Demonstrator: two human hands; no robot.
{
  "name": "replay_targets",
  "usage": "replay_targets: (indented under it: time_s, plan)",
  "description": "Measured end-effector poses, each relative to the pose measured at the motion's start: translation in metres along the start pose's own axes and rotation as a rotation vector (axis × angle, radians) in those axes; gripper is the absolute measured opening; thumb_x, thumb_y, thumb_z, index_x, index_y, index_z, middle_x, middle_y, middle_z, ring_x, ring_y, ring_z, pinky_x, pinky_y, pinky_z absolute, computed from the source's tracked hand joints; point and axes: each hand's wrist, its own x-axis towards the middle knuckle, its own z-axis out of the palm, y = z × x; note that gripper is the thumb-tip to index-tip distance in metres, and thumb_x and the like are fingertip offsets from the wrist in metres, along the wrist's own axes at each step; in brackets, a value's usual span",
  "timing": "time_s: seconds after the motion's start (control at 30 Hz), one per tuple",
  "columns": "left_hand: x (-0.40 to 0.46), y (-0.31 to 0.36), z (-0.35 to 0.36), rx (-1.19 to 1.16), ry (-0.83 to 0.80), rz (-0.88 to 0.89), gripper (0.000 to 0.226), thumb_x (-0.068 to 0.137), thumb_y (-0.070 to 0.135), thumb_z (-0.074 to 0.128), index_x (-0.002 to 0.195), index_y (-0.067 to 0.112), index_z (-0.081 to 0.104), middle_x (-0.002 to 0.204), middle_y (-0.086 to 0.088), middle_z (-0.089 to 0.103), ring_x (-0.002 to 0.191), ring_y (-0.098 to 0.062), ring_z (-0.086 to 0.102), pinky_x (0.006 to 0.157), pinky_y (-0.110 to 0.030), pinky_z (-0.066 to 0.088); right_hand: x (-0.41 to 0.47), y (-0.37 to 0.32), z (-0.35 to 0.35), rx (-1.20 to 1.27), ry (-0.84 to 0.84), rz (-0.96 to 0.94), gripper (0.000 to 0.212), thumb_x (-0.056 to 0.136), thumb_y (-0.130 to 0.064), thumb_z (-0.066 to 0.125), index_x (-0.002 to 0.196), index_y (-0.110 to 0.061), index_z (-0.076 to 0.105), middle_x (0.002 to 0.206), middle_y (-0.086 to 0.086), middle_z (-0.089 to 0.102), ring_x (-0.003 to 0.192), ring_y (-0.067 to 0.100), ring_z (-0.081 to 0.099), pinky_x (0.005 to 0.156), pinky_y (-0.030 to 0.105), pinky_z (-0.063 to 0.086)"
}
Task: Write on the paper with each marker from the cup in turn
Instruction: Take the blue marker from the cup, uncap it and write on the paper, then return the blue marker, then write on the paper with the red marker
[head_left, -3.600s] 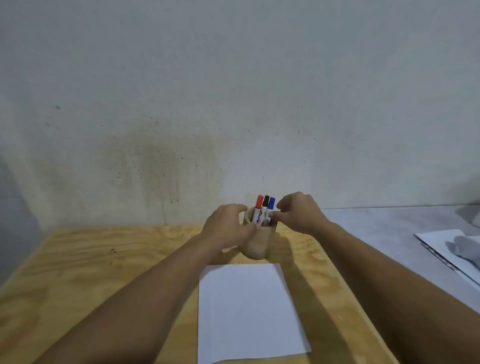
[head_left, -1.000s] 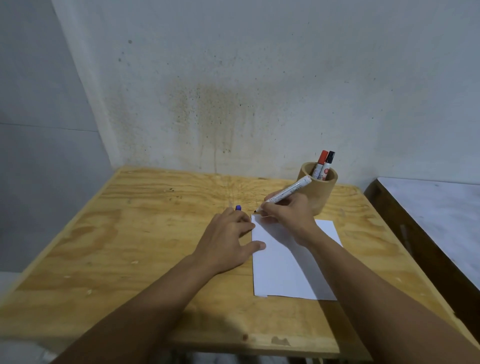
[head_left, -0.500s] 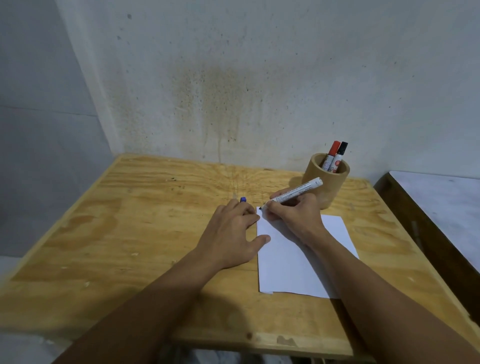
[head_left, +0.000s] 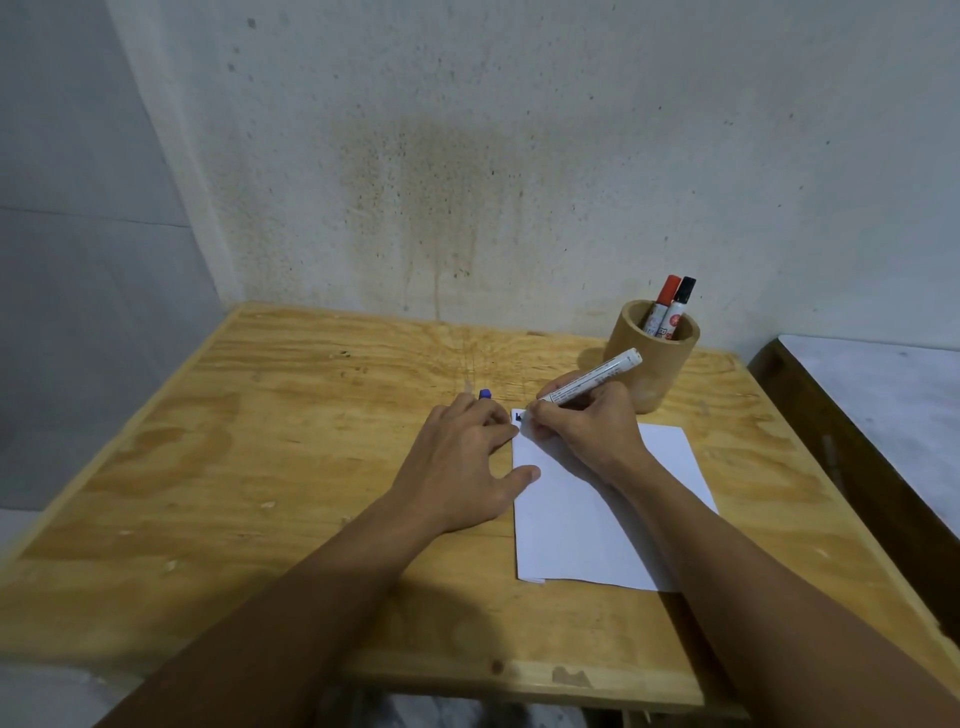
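right hand (head_left: 582, 431): grip closed around a white marker (head_left: 589, 383), fingers pinching low on the barrel. the marker is uncapped, tilted, its back end pointing up and right toward the cup (head_left: 649, 364); printed text runs along the barrel, too small to read. its tip meets the top left corner of the paper (head_left: 597, 519), where a small dark mark shows.

left hand (head_left: 467, 467): lying palm down on the tabletop (head_left: 291, 441), thumb touching the left edge of the paper. a blue cap (head_left: 484, 394) shows at the fingertips; whether the grip holds it cannot be told.

paper: one white sheet, flat, otherwise blank.

cup: round, wooden, standing just beyond the paper's far right corner. it holds two capped markers, a red marker (head_left: 664, 304) and a black marker (head_left: 680, 306), leaning right.
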Motion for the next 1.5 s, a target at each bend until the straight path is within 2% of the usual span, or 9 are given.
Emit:
replay_targets:
  time_s: [0.3,0.47,0.57,0.63,0.77,0.87,1.03,1.3,1.5]
  plan:
    - [0.000,0.001,0.000,-0.038,0.000,-0.006,0.054,0.075,0.057,0.056,0.111,0.018,0.066,0.113,0.005,0.061,0.106,-0.013,0.047,0.091,-0.034,0.040,-0.002,-0.002,-0.001,0.003,0.014,0.017,0.001,0.075,0.003,0.069,0.075,0.004,0.069,0.072,0.019,0.071,0.066,0.016,0.067,0.062,0.029,0.058]
    - [0.011,-0.001,-0.009,-0.377,0.275,-0.238,0.028,0.079,0.021,0.070,0.103,0.015,0.060,0.105,0.004,0.051,0.084,-0.010,0.054,0.073,-0.026,0.049,-0.003,-0.007,-0.005,0.194,0.070,0.071,0.010,0.079,0.010,0.067,0.084,0.016,0.063,0.065,0.012,0.061,0.052,0.003,0.060,0.052,0.016,0.048]
    - [0.026,-0.006,-0.008,-0.347,0.181,-0.337,0.031,0.083,0.011,0.066,0.113,0.014,0.061,0.109,0.001,0.052,0.090,-0.015,0.055,0.077,-0.028,0.048,-0.002,-0.014,-0.004,0.310,0.071,0.102,0.015,0.078,0.012,0.070,0.089,0.015,0.061,0.067,0.013,0.059,0.052,0.005,0.060,0.052,0.017,0.049]
    - [0.033,-0.008,-0.006,-0.354,0.162,-0.377,0.021,0.083,0.004,0.064,0.102,0.012,0.068,0.099,-0.003,0.059,0.086,-0.017,0.058,0.074,-0.026,0.047,-0.001,-0.017,-0.005,0.373,0.099,0.109,0.014,0.076,0.012,0.072,0.087,0.011,0.062,0.069,0.013,0.060,0.058,0.010,0.063,0.056,0.021,0.054]
    - [0.042,-0.005,-0.016,-0.884,0.190,-0.656,0.016,0.081,-0.001,0.064,0.081,0.015,0.068,0.079,-0.005,0.066,0.070,-0.017,0.065,0.074,-0.034,0.058,-0.002,-0.021,-0.014,0.532,0.082,0.152,0.008,0.083,0.008,0.066,0.088,0.003,0.063,0.076,0.019,0.071,0.070,0.030,0.071,0.073,0.041,0.062]
    - [0.048,0.004,-0.026,-1.265,0.157,-0.768,0.016,0.084,-0.007,0.060,0.085,0.008,0.066,0.080,-0.013,0.067,0.068,-0.020,0.066,0.077,-0.037,0.059,-0.003,-0.029,-0.020,0.538,0.072,0.137,0.007,0.084,0.007,0.065,0.090,0.003,0.064,0.077,0.022,0.072,0.067,0.029,0.072,0.069,0.041,0.062]
    - [0.054,0.019,-0.028,-1.412,0.119,-0.782,0.013,0.086,-0.006,0.057,0.092,0.001,0.065,0.081,-0.016,0.070,0.070,-0.020,0.071,0.072,-0.032,0.060,-0.007,-0.035,-0.027,0.452,0.110,0.104,0.013,0.082,0.004,0.069,0.094,0.005,0.065,0.084,0.025,0.071,0.071,0.030,0.071,0.068,0.043,0.060]
    - [0.060,0.037,-0.029,-1.530,0.075,-0.743,0.010,0.084,-0.005,0.061,0.093,-0.007,0.065,0.076,-0.020,0.071,0.070,-0.024,0.073,0.065,-0.030,0.061,-0.011,-0.038,-0.047,0.373,0.131,0.027,0.023,0.080,-0.004,0.077,0.094,0.011,0.068,0.082,0.016,0.073,0.066,0.021,0.071,0.056,0.023,0.051]
    - [0.069,0.062,-0.031,-1.461,0.062,-0.678,0.006,0.082,0.001,0.067,0.086,-0.003,0.069,0.073,-0.015,0.072,0.066,-0.020,0.072,0.060,-0.026,0.060,-0.008,-0.040,-0.068,0.332,0.117,0.023,0.032,0.089,-0.016,0.069,0.096,0.015,0.065,0.071,0.014,0.057,0.059,0.016,0.050,0.053,0.022,0.041]
